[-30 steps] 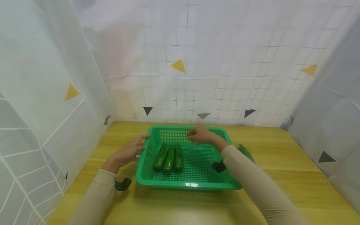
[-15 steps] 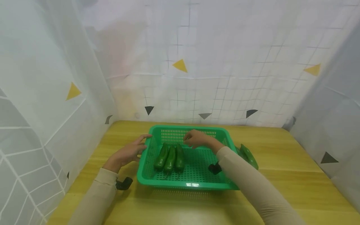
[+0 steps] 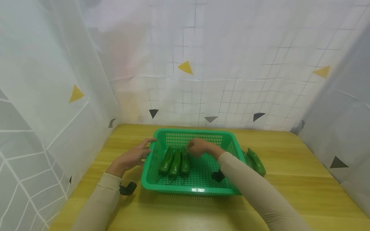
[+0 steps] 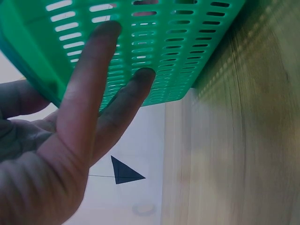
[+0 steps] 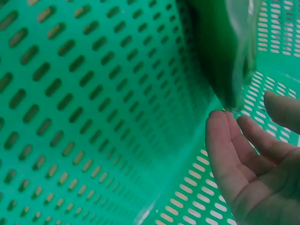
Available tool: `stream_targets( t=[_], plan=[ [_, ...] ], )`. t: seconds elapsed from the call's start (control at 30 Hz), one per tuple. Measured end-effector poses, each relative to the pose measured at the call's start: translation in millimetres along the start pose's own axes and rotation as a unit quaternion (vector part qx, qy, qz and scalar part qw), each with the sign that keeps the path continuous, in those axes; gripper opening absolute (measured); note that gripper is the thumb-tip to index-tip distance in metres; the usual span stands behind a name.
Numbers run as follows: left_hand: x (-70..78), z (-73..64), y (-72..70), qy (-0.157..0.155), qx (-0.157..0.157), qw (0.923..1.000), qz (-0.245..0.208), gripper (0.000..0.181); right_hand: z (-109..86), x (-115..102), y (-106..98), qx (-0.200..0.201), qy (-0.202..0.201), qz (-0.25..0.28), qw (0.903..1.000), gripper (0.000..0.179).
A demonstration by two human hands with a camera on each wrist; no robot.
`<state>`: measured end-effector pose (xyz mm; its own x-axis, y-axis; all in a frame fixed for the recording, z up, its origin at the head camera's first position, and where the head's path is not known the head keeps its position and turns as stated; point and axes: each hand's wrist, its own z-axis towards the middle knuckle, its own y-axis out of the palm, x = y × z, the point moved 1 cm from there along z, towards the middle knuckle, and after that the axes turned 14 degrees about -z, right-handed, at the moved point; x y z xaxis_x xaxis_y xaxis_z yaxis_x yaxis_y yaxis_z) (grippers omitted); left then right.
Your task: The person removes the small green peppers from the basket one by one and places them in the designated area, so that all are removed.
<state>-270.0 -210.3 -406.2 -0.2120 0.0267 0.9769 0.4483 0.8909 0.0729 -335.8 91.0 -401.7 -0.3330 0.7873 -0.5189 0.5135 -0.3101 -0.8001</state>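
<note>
In the head view a green plastic basket [image 3: 196,190] stands on the wooden table, and three long green peppers lie side by side in its left half. My left hand [image 3: 130,159] is at the basket's left side; in the left wrist view, extended fingers [image 4: 84,98] touch the slotted outer wall. Inside the basket, my right hand [image 3: 198,147] reaches to the far end of the rightmost pepper [image 3: 185,165]. The right wrist view has the fingertips right at this pepper's tip [image 5: 229,93], with the thumb apart from them.
Two more green peppers lie on the table against the basket's outer right side: one in front [image 3: 257,163], the other partly hidden behind the basket wall and right sleeve [image 3: 254,186]. Pale patterned sheeting [image 3: 202,80] encloses the table's back and sides.
My right hand has moved left and lower, from over the basket's middle to the rightmost pepper. Its sleeve now uncovers more of the peppers outside. The left hand keeps its place.
</note>
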Motion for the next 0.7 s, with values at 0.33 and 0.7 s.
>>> stream_targets(
  t=[0.33, 0.7],
  plan=[
    [-2.4, 1.3, -1.2, 0.002, 0.001, 1.0000, 0.004, 0.055, 7.1, 0, 20, -0.011, 0.047, 0.025, 0.9985, 0.047],
    [1.1, -0.9, -0.9, 0.004, 0.000, 1.0000, 0.006, 0.055, 12.3, 2, 21, -0.010, 0.051, 0.055, 0.9971, 0.049]
  ],
)
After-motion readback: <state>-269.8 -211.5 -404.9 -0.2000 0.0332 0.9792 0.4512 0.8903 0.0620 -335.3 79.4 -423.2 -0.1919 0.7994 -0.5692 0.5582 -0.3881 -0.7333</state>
